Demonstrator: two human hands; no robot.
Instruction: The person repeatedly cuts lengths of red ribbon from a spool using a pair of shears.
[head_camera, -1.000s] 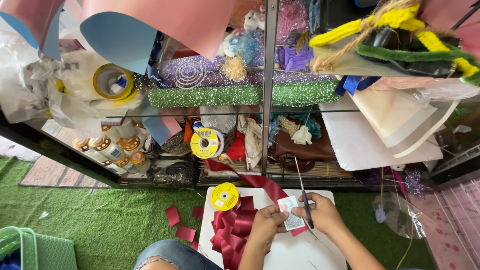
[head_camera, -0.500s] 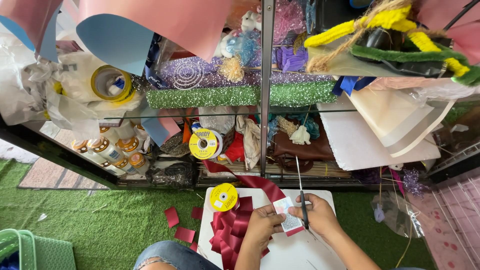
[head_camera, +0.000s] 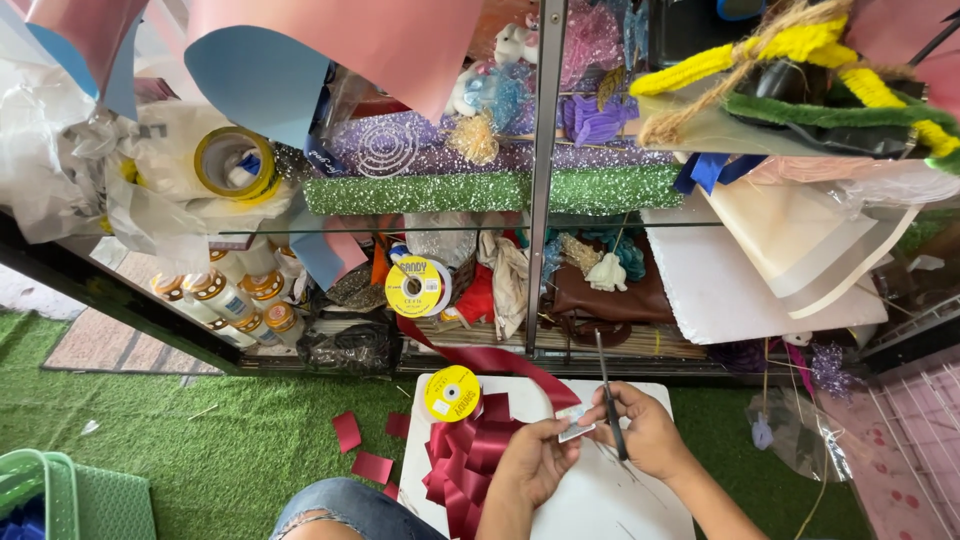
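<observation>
White board (head_camera: 600, 500), both hands (head_camera: 540, 460) pinching tape (head_camera: 575, 424)

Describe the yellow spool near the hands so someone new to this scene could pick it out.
Start at the white board on the green turf. At its top left corner, just above the dark red ribbon bow, lies the yellow spool. Unlike the similar spool on the shelf, it rests on the board, left of the left hand.

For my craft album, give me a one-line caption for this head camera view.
Both hands, left hand and right hand with scissors, hold a small clear piece beside a red ribbon bow.
</observation>
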